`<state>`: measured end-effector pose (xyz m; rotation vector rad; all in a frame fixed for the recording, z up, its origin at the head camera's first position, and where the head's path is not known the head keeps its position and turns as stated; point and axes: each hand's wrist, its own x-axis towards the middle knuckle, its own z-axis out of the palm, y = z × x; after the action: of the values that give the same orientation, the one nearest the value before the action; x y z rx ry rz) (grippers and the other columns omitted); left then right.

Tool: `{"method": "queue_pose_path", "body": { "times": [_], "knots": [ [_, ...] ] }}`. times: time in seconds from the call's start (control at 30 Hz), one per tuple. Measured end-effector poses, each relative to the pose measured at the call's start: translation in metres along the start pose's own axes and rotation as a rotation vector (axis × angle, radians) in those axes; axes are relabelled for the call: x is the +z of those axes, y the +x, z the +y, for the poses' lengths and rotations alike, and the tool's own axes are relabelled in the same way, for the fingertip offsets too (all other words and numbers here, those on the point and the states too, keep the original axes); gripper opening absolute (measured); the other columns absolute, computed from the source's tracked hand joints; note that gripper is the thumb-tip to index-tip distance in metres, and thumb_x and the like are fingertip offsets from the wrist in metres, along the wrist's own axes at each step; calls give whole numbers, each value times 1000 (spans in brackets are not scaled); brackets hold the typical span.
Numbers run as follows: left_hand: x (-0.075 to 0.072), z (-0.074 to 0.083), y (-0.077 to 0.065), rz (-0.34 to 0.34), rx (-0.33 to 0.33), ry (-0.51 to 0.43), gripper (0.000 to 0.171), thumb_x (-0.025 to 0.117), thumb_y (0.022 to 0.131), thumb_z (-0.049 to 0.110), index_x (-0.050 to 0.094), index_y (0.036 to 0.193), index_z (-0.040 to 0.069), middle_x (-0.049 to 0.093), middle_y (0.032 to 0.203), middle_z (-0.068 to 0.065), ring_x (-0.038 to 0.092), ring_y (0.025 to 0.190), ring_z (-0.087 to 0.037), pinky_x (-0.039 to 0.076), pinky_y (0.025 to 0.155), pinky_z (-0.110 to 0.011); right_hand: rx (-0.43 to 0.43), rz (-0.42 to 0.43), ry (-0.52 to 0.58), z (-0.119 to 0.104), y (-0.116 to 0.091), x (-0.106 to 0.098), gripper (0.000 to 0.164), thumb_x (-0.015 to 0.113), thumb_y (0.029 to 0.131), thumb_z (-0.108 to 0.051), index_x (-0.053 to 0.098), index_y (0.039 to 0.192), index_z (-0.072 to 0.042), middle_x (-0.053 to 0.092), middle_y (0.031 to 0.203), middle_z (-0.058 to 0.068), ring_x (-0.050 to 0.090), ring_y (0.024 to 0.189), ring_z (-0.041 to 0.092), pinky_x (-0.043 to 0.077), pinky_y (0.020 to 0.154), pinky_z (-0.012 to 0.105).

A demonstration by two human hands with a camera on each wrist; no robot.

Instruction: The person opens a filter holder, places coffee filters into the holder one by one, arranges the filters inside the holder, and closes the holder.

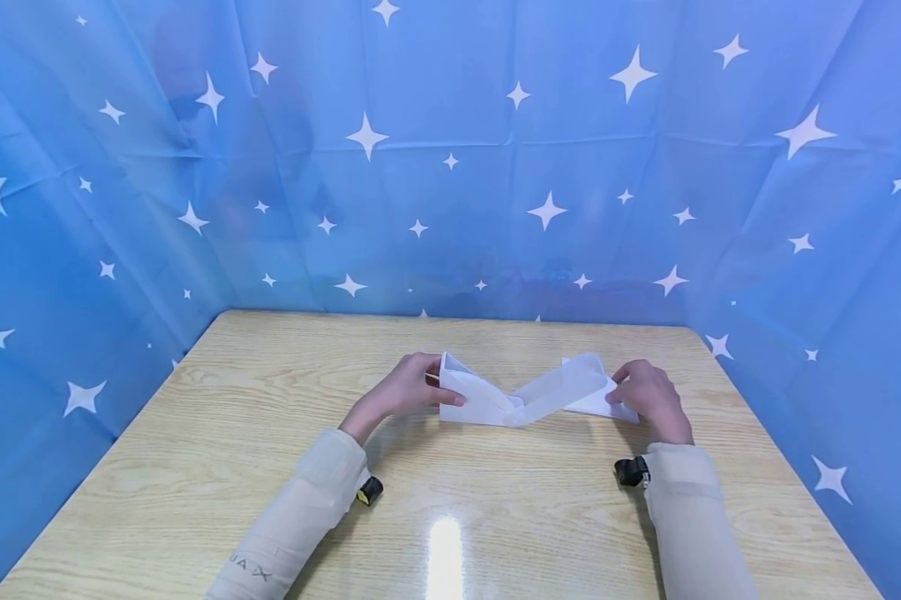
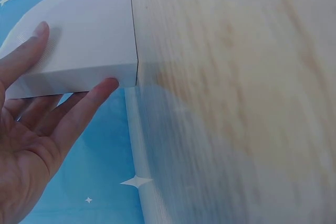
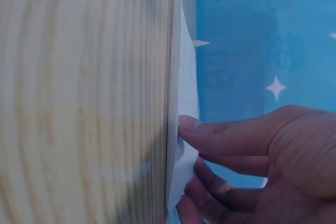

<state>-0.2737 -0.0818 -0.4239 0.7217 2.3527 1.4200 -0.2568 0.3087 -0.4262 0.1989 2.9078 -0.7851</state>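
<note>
A white folded piece (image 1: 474, 398) with a boxy left end and a sloping top edge stands on the table. My left hand (image 1: 418, 385) grips that end; in the left wrist view its thumb lies on the broad face of the folded piece (image 2: 94, 24) and its fingers on the narrow end wall. From the folded piece's low middle, a translucent white panel (image 1: 563, 387) rises to the right. Behind this panel, a flat white sheet (image 1: 588, 404) lies low on the table. My right hand (image 1: 648, 396) pinches the sheet's right end. Whether sheet and panel are joined is hidden.
The light wood-grain table (image 1: 217, 450) reaches back to a blue curtain (image 1: 450, 192) with white stars, which also hangs along both sides. A small black wrist camera (image 1: 630, 472) is on the right wrist, another (image 1: 370, 490) on the left.
</note>
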Motion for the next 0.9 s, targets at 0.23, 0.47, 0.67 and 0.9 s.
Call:
{"method": "queue_pose_path", "body": {
  "times": [0.23, 0.47, 0.67, 0.9],
  "knots": [
    [0, -2, 1, 4, 0, -10, 29, 80, 79, 24, 67, 104, 22, 70, 99, -2, 68, 87, -15, 59, 77, -45, -21, 21, -13, 1, 1, 0, 38, 69, 84, -13, 58, 116, 4, 59, 116, 27, 56, 90, 36, 46, 65, 39],
    [0, -2, 0, 3, -6, -9, 28, 80, 79, 25, 67, 104, 22, 69, 98, -1, 68, 87, -15, 59, 77, -45, 5, 21, -28, 2, 3, 0, 36, 68, 85, -14, 56, 115, 2, 57, 117, 27, 55, 88, 37, 45, 63, 39],
    [0, -1, 0, -2, 3, -11, 27, 80, 79, 24, 67, 103, 22, 70, 98, -1, 69, 87, -15, 59, 76, -44, 9, 38, -39, 1, 4, -1, 29, 59, 86, -10, 54, 112, 1, 56, 110, 25, 50, 80, 33, 41, 60, 36],
    [0, -1, 1, 1, 3, 7, 26, 80, 79, 24, 67, 102, 23, 70, 97, 0, 69, 87, -14, 59, 76, -45, -7, 47, -32, 1, 1, -4, 25, 58, 85, -7, 55, 107, 3, 58, 105, 24, 50, 79, 32, 42, 61, 35]
  ]
}}
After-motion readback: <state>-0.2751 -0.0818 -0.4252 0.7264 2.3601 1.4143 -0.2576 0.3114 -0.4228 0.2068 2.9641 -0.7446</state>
